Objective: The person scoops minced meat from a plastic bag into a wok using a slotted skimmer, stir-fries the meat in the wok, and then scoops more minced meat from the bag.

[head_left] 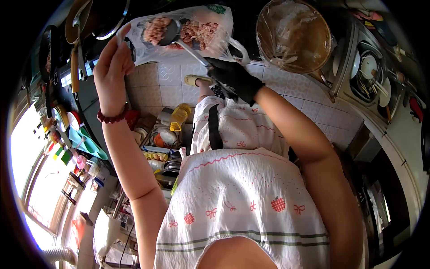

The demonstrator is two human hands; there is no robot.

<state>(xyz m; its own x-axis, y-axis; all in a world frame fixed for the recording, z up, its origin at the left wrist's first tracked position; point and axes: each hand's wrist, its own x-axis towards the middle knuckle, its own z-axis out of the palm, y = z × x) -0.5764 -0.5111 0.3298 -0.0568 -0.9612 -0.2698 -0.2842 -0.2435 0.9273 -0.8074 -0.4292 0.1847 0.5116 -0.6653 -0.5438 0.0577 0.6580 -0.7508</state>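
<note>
A clear plastic bag (150, 53) lies spread at the top of the view with pink minced meat (201, 35) in it. My left hand (113, 60), bare and with a dark red bead bracelet, is closed at the bag's left side, thumb and fingers pinching its edge. My right hand (235, 80), in a black glove, grips the handle of a metal ladle (191, 52). The ladle's round head reaches over the bag. A lump of minced meat (156, 30) sits at the ladle's left edge; whether it rests in the ladle or the bag is hard to tell.
A large brown bowl (293, 67) covered with plastic film stands right of the bag. Farther right is a sink (358, 85) with dishes. Pans and utensils (75, 67) hang at left. A yellow oil bottle (180, 116) stands among floor-level items.
</note>
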